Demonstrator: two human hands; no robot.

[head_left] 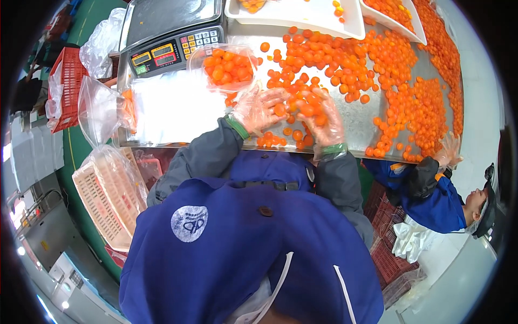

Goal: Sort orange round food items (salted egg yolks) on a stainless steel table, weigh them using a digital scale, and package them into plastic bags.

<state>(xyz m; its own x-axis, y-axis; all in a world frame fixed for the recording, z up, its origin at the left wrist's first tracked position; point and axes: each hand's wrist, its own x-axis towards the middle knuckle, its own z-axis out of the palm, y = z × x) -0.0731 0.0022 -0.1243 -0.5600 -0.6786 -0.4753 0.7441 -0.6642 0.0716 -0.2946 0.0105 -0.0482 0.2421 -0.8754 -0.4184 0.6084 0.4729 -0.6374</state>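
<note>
Both my hands wear clear plastic gloves with green bands at the wrists, above the near edge of a metal table. My left hand (254, 112) is loosely curled, with one small round orange fruit (279, 109) between its thumb and fingers. Several more orange fruits (307, 110) lie in the curled fingers of my right hand (330, 125). Loose fruits are spread beyond and between the hands. Just past my left hand, a clear plastic tub (252, 75) filled with the same fruit stands in front of the scale (162, 56).
White trays (350, 24) stand along the far side. A heap of fruit (426, 108) covers the table's right side, where a co-worker's gloved hand (448, 151) reaches in. White sheets or bags (172, 108) lie at left. Crates (108, 197) stand on the floor.
</note>
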